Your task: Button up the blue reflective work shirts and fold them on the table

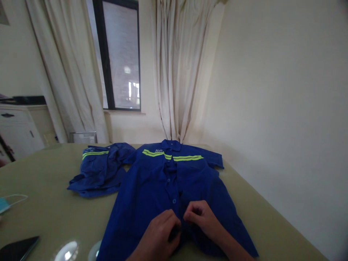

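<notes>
A blue short-sleeved work shirt (146, 188) lies spread on the table, its collar pointing away from me and a yellow-green reflective stripe across the chest. Its front is partly open, with buttons showing down the middle. Over the lower front, my left hand (164, 230) is closed, fingers curled on the shirt's edge at the opening. My right hand (202, 219) is just across the gap, also closed, thumb and fingers pinching at the other front edge. The cloth between the fingertips is mostly hidden.
Left of the shirt lies a second blue garment (94, 172), crumpled, with the same stripe. A face mask (4, 203) and a dark phone-like object (19, 248) are on the table (54, 214) at left. A wall (285, 127) borders the right; curtains (179, 65) hang behind.
</notes>
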Demonstrator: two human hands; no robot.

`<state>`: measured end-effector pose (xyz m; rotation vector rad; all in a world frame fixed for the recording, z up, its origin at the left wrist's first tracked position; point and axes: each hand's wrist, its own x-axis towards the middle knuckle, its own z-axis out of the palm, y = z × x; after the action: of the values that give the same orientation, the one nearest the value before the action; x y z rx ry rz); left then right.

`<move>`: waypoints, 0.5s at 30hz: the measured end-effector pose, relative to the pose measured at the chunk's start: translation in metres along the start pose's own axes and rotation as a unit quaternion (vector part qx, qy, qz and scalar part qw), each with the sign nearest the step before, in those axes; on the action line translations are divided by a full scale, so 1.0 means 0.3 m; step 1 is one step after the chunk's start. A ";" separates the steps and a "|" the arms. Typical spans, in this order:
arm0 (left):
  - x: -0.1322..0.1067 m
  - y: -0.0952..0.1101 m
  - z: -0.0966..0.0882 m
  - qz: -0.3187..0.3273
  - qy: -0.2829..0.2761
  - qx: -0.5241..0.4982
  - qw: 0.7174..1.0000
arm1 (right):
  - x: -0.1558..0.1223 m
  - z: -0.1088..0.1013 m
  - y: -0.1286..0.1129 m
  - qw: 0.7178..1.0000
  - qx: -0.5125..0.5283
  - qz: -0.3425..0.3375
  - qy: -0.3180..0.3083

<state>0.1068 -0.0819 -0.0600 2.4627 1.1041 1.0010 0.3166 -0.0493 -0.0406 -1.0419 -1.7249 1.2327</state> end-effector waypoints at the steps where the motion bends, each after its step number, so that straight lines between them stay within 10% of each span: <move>1: -0.001 0.005 0.002 0.031 0.009 0.025 0.999 | 0.000 -0.002 -0.002 1.000 -0.007 -0.002 0.002; 7: -0.005 0.027 0.005 0.147 -0.034 0.147 0.978 | -0.022 -0.005 -0.060 0.973 -0.203 -0.112 0.017; 15: -0.016 0.042 -0.020 0.003 -0.153 0.018 0.988 | 0.006 0.000 -0.048 0.960 -0.260 -0.081 0.060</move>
<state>0.1076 -0.0943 -0.0517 2.5387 1.0189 0.5814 0.3133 -0.0505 -0.0266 -1.2106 -2.0436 0.6057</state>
